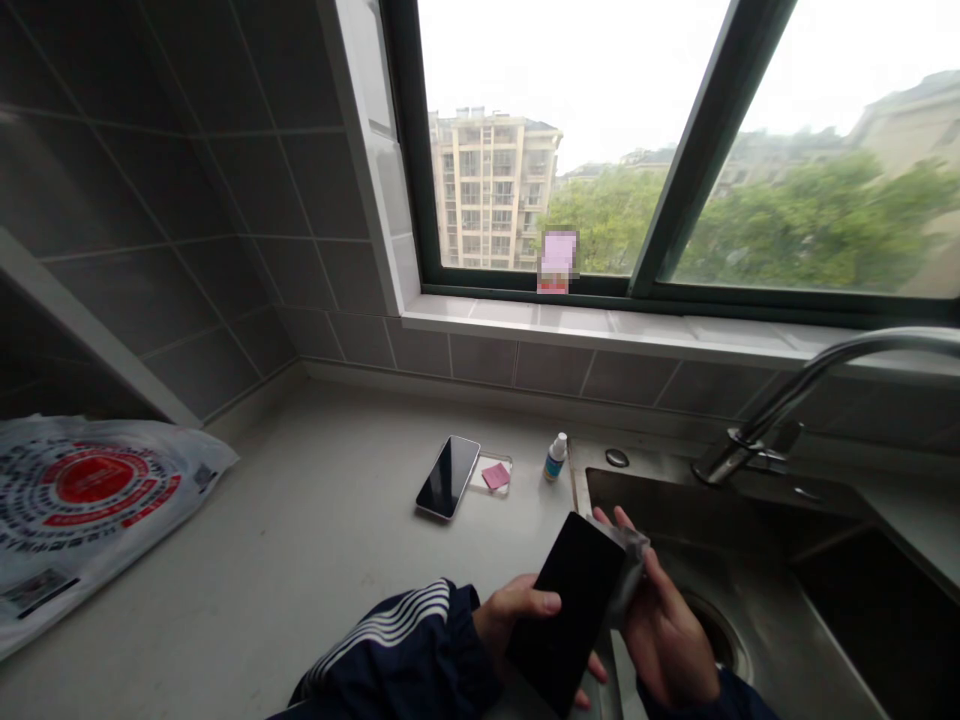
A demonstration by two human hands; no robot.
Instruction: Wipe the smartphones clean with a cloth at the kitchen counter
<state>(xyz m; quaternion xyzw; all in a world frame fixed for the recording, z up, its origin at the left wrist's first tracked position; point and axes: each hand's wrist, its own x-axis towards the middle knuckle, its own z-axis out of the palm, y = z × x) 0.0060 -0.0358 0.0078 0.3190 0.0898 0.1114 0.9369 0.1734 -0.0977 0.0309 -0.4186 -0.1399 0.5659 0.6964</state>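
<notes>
My left hand (517,612) grips a black phone (566,605) by its left edge, screen up, just over the sink's left rim. My right hand (664,625) is closed on a small grey cloth or wipe (630,565) pressed against the phone's upper right edge. Both wrists wear dark blue sleeves, the left with white stripes. A second black phone (448,476) lies flat on the counter farther back. Beside it sits a clear tray or case (493,472) holding a pink piece.
A small white bottle with a blue cap (555,457) stands at the sink's back left corner. The steel sink (750,560) and its curved tap (795,395) fill the right. A printed plastic bag (82,510) lies at far left. A window ledge (600,325) runs behind.
</notes>
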